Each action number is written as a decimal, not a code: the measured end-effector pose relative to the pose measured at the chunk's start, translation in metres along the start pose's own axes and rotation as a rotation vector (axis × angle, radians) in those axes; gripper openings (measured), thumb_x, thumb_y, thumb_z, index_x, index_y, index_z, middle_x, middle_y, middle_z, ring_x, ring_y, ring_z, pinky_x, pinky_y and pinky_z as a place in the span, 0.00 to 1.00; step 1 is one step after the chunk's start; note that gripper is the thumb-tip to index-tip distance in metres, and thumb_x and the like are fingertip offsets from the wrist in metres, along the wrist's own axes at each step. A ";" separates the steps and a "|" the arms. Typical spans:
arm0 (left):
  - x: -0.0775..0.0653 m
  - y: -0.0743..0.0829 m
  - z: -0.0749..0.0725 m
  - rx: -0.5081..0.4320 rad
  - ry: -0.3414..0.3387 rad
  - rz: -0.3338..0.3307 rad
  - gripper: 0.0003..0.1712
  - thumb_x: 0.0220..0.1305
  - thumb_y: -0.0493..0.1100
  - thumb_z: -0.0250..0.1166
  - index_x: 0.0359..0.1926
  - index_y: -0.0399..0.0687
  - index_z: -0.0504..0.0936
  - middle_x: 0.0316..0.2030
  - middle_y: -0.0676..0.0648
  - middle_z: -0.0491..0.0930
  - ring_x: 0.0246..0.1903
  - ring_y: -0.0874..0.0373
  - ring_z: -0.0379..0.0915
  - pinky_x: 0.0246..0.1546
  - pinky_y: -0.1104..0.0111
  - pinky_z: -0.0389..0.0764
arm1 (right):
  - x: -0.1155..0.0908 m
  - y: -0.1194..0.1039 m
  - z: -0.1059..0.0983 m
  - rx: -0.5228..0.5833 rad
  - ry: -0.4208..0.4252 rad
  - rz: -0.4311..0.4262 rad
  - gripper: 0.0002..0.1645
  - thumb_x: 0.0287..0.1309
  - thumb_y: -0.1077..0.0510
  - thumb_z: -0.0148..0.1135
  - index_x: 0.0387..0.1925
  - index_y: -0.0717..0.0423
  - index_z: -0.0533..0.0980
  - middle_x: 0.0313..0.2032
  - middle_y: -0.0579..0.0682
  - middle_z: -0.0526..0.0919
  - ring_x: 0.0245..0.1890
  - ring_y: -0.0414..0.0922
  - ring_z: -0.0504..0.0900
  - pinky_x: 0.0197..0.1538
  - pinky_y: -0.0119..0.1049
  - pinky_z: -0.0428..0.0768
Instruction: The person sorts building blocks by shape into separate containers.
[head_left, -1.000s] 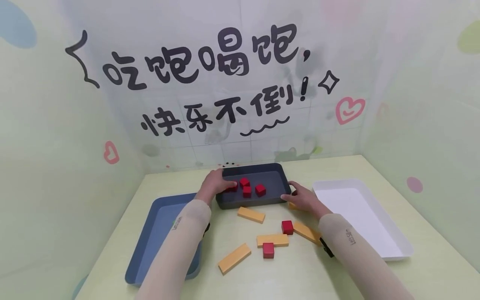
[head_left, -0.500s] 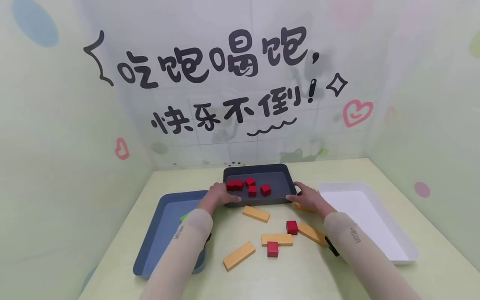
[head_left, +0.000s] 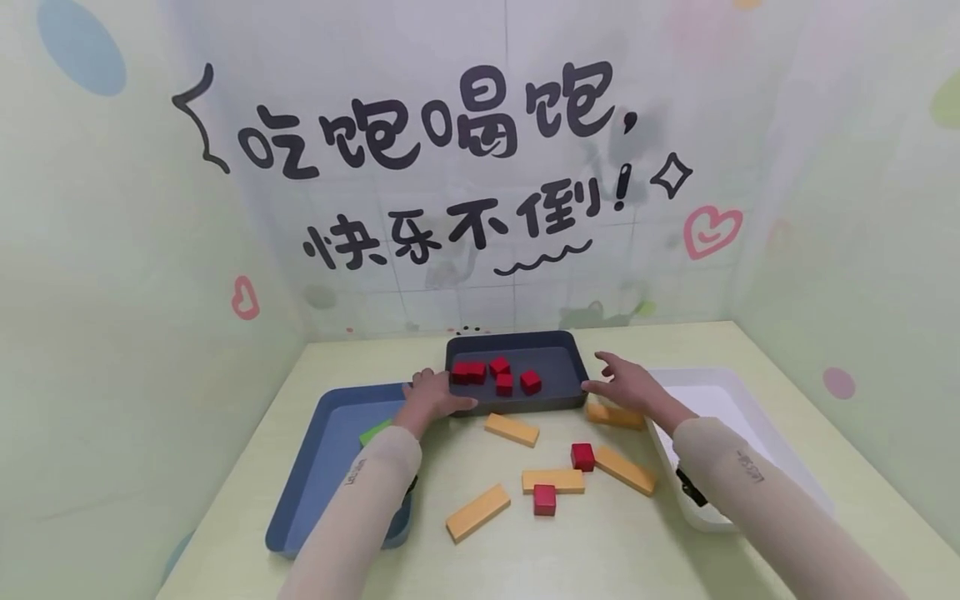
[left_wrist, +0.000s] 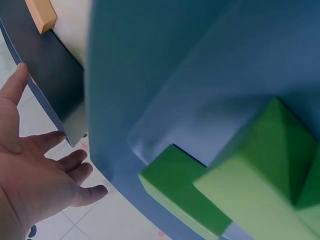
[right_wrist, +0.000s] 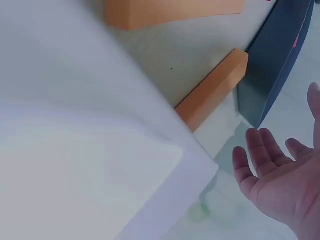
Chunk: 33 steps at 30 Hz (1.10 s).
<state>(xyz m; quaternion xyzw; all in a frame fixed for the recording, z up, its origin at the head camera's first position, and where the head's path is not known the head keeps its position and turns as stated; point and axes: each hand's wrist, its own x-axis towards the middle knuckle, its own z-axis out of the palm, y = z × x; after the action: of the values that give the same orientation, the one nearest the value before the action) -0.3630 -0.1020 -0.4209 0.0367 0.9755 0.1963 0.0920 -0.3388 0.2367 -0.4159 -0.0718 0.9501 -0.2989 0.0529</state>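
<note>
A dark grey tray (head_left: 558, 371) with several red cubes (head_left: 504, 383) in it stands at the back of the table. My left hand (head_left: 429, 397) is at its left front corner, fingers spread and curled round nothing. In the left wrist view, thumb and fingertips lie right at the tray's rim. Off the tray's right side, my right hand (head_left: 630, 387) is held with fingers loosely extended, the thumb pointing at the tray's edge. The right wrist view shows this palm (right_wrist: 285, 195) holding nothing.
Several orange blocks (head_left: 478, 512) and two red cubes (head_left: 544, 500) lie before the dark tray. A blue tray (head_left: 307, 475) with green blocks (left_wrist: 185, 190) stands left, under my left forearm. My right forearm crosses over a white tray (head_left: 750, 417) on the right.
Both hands have come off the dark tray's sides. The right hand has moved right, away from it, and the left hand's fingers have spread outward. The head view has shifted slightly.
</note>
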 end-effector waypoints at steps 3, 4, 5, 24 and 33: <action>0.000 -0.008 0.000 -0.007 0.006 0.003 0.43 0.61 0.61 0.68 0.68 0.39 0.70 0.60 0.33 0.68 0.66 0.35 0.53 0.65 0.35 0.46 | -0.006 -0.003 -0.003 0.011 -0.003 -0.074 0.42 0.64 0.45 0.64 0.69 0.66 0.64 0.56 0.67 0.77 0.55 0.62 0.78 0.57 0.55 0.76; 0.000 -0.010 0.000 -0.008 0.005 0.002 0.43 0.61 0.61 0.68 0.69 0.39 0.69 0.61 0.33 0.68 0.67 0.35 0.52 0.65 0.34 0.45 | -0.009 -0.004 -0.003 0.013 -0.010 -0.105 0.40 0.64 0.46 0.65 0.67 0.66 0.67 0.56 0.66 0.78 0.54 0.60 0.78 0.56 0.54 0.77; 0.000 -0.012 0.001 -0.009 0.003 0.000 0.44 0.61 0.61 0.67 0.70 0.40 0.68 0.62 0.33 0.67 0.67 0.34 0.51 0.66 0.33 0.43 | -0.012 -0.004 -0.002 0.016 -0.018 -0.142 0.38 0.63 0.47 0.66 0.65 0.67 0.69 0.55 0.65 0.79 0.53 0.60 0.79 0.56 0.53 0.77; -0.005 -0.020 -0.006 -0.038 -0.016 -0.029 0.47 0.62 0.62 0.67 0.75 0.48 0.62 0.67 0.30 0.63 0.72 0.32 0.43 0.65 0.30 0.36 | -0.053 0.004 0.035 -0.074 -0.198 -0.146 0.31 0.46 0.48 0.79 0.54 0.51 0.81 0.47 0.44 0.83 0.48 0.45 0.79 0.51 0.46 0.80; -0.003 -0.019 -0.003 -0.042 -0.018 -0.044 0.47 0.61 0.62 0.68 0.75 0.50 0.62 0.68 0.31 0.63 0.72 0.33 0.43 0.66 0.31 0.36 | -0.053 0.008 0.039 -0.110 -0.185 -0.186 0.24 0.48 0.52 0.79 0.47 0.52 0.83 0.39 0.41 0.83 0.41 0.42 0.79 0.47 0.41 0.80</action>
<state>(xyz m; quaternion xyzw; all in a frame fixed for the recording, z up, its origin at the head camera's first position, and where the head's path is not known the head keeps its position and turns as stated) -0.3610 -0.1212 -0.4255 0.0150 0.9709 0.2143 0.1060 -0.2822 0.2302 -0.4490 -0.1894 0.9454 -0.2420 0.1086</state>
